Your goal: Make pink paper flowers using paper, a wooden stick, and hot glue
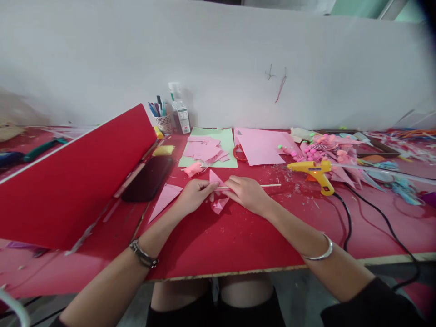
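Note:
My left hand (195, 196) pinches a piece of pink paper (214, 177) close to one end of a thin wooden stick (271, 185). Fingers of my right hand (248, 193) close over the same stick, whose free end juts out to the right. The two hands almost meet, partly hiding the paper between them. Just below the fingers shows a folded, crumpled pink paper piece (220, 205); whether it joins the upper paper is hidden. Left of my left hand lies a pink paper triangle (165, 200) on the red table (211, 250).
A yellow glue gun (315, 172) with a black cord stands at right, near pink paper flowers (329, 150). Behind my hands are pink scraps (206, 149), pink sheets (260, 146) and a pen cup (164, 123). A phone (148, 179) and leaning red board (85, 181) are left.

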`<state>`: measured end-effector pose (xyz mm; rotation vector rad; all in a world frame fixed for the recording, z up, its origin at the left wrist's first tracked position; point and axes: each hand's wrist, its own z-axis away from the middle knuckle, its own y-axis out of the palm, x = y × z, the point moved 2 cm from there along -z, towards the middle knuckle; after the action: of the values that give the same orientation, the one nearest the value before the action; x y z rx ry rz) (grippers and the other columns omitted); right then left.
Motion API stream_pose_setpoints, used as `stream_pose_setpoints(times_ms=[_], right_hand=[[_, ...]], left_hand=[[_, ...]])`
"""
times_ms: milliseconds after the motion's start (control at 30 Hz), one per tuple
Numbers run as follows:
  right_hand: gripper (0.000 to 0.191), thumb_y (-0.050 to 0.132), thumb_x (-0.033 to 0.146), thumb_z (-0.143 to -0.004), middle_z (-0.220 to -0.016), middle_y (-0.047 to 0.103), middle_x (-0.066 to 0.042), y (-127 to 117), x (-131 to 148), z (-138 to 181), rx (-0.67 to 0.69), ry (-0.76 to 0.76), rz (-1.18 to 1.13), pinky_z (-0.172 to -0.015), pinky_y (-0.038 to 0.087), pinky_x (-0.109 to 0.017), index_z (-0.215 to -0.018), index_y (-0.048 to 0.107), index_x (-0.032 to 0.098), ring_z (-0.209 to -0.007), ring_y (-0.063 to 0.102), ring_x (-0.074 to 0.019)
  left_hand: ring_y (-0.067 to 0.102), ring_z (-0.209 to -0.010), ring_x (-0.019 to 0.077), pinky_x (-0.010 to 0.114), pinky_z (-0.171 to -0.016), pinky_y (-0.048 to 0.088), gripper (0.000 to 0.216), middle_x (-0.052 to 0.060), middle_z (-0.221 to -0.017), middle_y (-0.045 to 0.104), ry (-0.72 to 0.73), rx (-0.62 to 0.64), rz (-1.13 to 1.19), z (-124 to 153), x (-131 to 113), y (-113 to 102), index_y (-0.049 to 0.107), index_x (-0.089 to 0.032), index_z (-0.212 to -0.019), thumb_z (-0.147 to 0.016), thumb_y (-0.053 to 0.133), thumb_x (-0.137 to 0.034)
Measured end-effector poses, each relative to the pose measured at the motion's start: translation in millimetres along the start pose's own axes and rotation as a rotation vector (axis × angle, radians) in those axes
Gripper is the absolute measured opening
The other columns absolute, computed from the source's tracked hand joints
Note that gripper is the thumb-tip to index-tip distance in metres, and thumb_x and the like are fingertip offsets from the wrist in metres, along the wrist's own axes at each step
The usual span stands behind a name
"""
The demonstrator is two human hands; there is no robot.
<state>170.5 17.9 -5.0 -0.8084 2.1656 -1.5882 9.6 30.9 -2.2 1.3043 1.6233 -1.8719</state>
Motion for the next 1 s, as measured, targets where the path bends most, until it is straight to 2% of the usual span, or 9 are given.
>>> stream_pose_setpoints(times_ms=[167,433,633,733,867,1000], right_hand=[[0.035,0.03,0.038,-0.089,-0.073,0.053,-0.004,-0.3,0.5,0.6,-0.002,0.031,-0.017,-0.048,0.023,-0.026,-0.08,0.056,0.016,-0.06,0.046,-0.0113],[0.035,0.029,0.035,-0.089,-0.073,0.053,-0.003,-4.4,0.4,2.5,0.021,0.034,-0.169,-0.053,0.028,-0.023,-0.08,0.058,0.017,-0.066,0.048,-0.0108],[0.034,0.03,0.034,-0.089,-0.074,0.054,-0.002,-6.2,-2.9,2.9,0.018,-0.024,-0.333,-0.059,0.031,-0.021,-0.08,0.058,0.017,-0.069,0.049,-0.0105],[0.034,0.031,0.034,-0.089,-0.074,0.056,-0.002,-7.1,-6.4,2.1,0.041,-0.049,-0.413,-0.062,0.031,-0.021,-0.079,0.058,0.016,-0.071,0.05,-0.0107],[0.033,0.034,0.033,-0.088,-0.07,0.057,-0.002,-8.5,-9.2,1.4,0.053,-0.054,-0.462,-0.061,0.031,-0.021,-0.073,0.058,0.015,-0.068,0.05,-0.0108],[0.032,0.034,0.032,-0.088,-0.072,0.06,-0.002,-9.7,-8.0,1.3,0.067,-0.076,-0.503,-0.062,0.032,-0.021,-0.075,0.059,0.015,-0.068,0.051,-0.0107]], left_hand=[[0.041,-0.043,0.0069,0.02,-0.047,0.03,0.04,-0.002,-0.047,0.051,-0.032,0.029,0.073,-1.9,2.6,2.6,0.05,-0.015,-0.049,-0.081,0.042,-0.038],[0.046,-0.049,0.0088,0.021,-0.052,0.035,0.038,-0.002,-0.05,0.051,-0.011,0.04,0.113,-1.0,2.0,4.0,0.048,-0.014,-0.051,-0.08,0.041,-0.037],[0.047,-0.049,0.0091,0.021,-0.053,0.039,0.033,0.0,-0.054,0.053,0.021,0.129,0.181,1.3,-3.6,6.6,0.05,-0.014,-0.058,-0.083,0.034,-0.029],[0.049,-0.052,0.01,0.022,-0.054,0.039,0.034,0.0,-0.055,0.054,0.108,0.129,0.061,2.6,-3.5,7.2,0.051,-0.014,-0.058,-0.083,0.035,-0.031],[0.051,-0.053,0.0119,0.021,-0.05,0.035,0.03,0.001,-0.056,0.058,0.164,0.042,-0.17,2.3,1.5,6.9,0.054,-0.014,-0.057,-0.077,0.048,-0.037],[0.051,-0.049,0.0105,0.02,-0.047,0.033,0.034,0.001,-0.052,0.059,0.203,0.023,-0.203,1.7,2.1,5.8,0.055,-0.015,-0.054,-0.079,0.046,-0.036]])
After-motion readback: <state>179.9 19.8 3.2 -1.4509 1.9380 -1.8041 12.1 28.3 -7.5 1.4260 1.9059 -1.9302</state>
